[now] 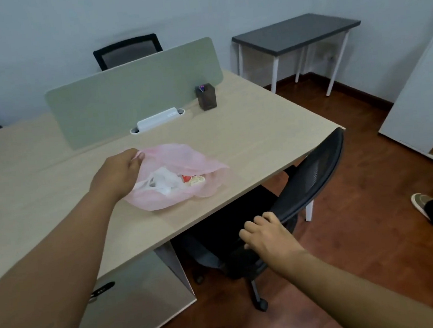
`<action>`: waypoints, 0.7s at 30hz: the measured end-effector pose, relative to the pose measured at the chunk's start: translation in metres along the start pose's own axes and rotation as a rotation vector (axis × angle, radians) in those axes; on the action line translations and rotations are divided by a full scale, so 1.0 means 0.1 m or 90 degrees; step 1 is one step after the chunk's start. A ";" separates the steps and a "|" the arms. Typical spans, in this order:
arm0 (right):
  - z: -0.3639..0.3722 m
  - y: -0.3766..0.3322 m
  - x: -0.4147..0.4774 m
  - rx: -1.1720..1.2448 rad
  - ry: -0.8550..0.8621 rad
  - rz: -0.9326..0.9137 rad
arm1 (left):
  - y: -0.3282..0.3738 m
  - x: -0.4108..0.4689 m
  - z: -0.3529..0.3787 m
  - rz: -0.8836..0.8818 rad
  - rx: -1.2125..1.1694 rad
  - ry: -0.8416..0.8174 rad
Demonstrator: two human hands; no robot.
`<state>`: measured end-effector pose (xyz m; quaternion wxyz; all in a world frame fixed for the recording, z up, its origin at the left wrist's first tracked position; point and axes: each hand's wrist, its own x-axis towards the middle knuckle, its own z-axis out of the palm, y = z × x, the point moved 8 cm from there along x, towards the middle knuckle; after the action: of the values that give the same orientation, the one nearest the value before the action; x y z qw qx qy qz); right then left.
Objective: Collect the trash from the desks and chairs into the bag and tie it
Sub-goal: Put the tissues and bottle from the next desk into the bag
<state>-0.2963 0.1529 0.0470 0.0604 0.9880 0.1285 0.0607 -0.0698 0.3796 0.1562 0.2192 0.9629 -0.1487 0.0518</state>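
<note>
left hand [120, 174] fingers pinch pink trash bag [182, 178] rim near worktop [260, 132] front edge | right hand [268, 236] fingers curled on mesh chair [315, 172] backrest | risk: one-point pinch, mouth gapes, trash may spill

Honestly can't read a single word anywhere in this shot. There's a red scrap of wrapper [186, 178] inside the pink bag [183, 164] on the worktop [247, 134], but any print on it is way too blurry. The white power strip [157, 119] by the divider shows only tiny smudges, nothing legible.
</note>
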 end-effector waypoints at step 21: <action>0.03 -0.77 2.36 0.294 -0.007 0.452 | -1.92 0.50 -1.12 -0.022 -0.074 0.100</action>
<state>-0.0883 0.2883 0.0587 -0.1864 0.9589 -0.2097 0.0423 0.0330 0.5807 0.1873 0.2867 0.9439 -0.1173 0.1143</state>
